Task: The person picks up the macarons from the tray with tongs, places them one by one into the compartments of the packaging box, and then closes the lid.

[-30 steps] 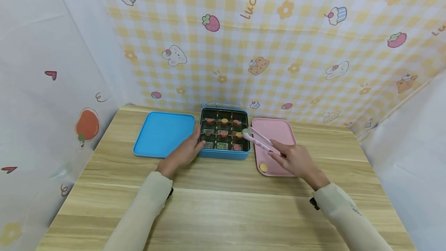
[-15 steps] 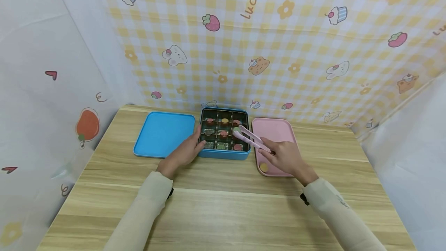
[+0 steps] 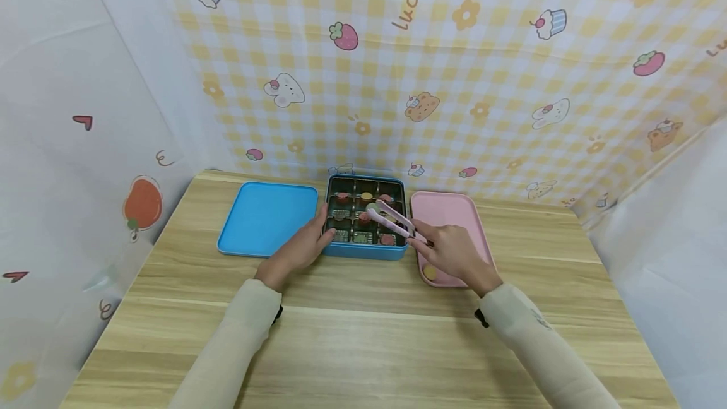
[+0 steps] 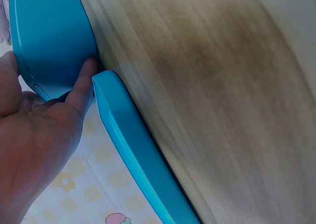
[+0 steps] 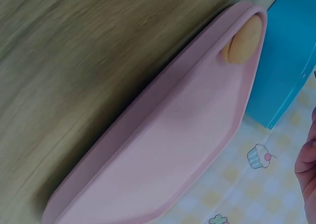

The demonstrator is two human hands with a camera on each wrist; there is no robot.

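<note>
In the head view, my left hand (image 3: 298, 248) rests against the left side of a blue box (image 3: 366, 251), its thumb near the front corner. The left wrist view has the fingers straight along the box wall (image 4: 54, 41). My right hand (image 3: 451, 248) grips pink tongs (image 3: 389, 225) over the box. A green macaron (image 3: 373, 207) is between the tongs' tips, above the middle compartments. Inside, a dark divided insert holds several red, yellow and green macarons, some in clear wrappers. The right wrist view shows only the edge of my right hand (image 5: 308, 165); the tongs are out of it.
A pink tray (image 3: 445, 207) lies right of the box, with a yellow macaron (image 3: 430, 271) in its near left corner. To the left lies a flat blue lid (image 3: 267, 219), close to the box. Behind the wooden table (image 3: 363, 346) hangs a checked cloth (image 3: 369, 81).
My right hand has moved left with the tongs and green macaron, from the box's right edge to over its middle. My left hand stays at the box's side.
</note>
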